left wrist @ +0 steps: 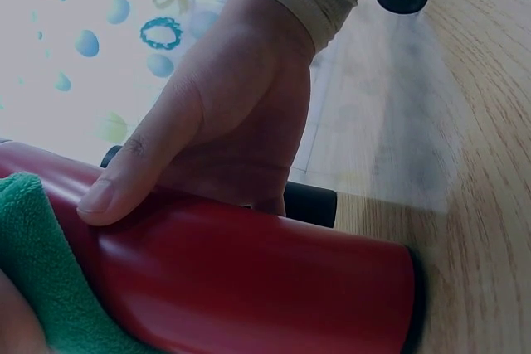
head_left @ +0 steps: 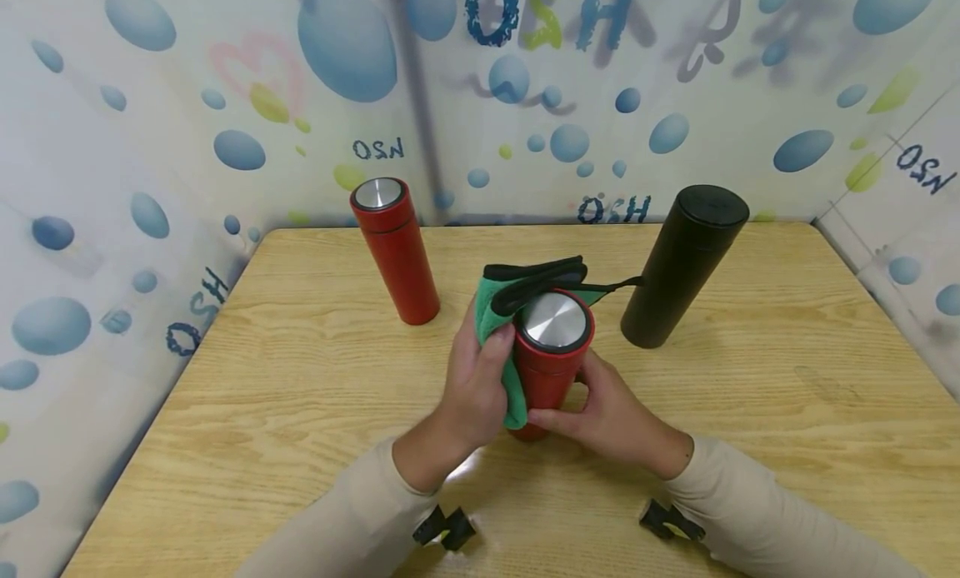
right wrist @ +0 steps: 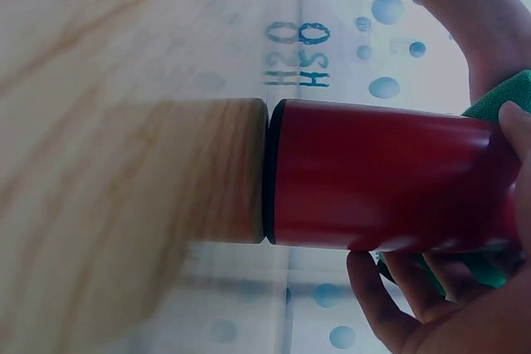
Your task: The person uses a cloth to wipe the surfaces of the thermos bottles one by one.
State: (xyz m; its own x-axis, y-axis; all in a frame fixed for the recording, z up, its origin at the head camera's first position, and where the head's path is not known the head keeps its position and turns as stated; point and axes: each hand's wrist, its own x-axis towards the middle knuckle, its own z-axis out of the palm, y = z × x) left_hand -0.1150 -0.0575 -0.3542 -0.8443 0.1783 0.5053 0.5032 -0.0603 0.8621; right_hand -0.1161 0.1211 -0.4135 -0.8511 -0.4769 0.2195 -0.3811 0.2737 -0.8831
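Observation:
A red thermos (head_left: 547, 378) with a silver-topped lid (head_left: 555, 320) stands on the wooden table between the two hands. My left hand (head_left: 476, 386) holds a green cloth (head_left: 491, 303) with black edging against the thermos's left side; part of the cloth bunches up behind the lid. My right hand (head_left: 618, 411) grips the thermos low on its right, its thumb (left wrist: 124, 180) across the red body in the left wrist view. The right wrist view shows the black base (right wrist: 270, 172) meeting the tabletop. The left fingers are mostly hidden by the cloth.
Another red thermos (head_left: 397, 253) stands at the back left of the table (head_left: 262, 411). A black thermos (head_left: 682, 270) stands at the back right, close to the cloth's black loop (head_left: 626, 284). A patterned wall (head_left: 480, 145) borders the table's far edge.

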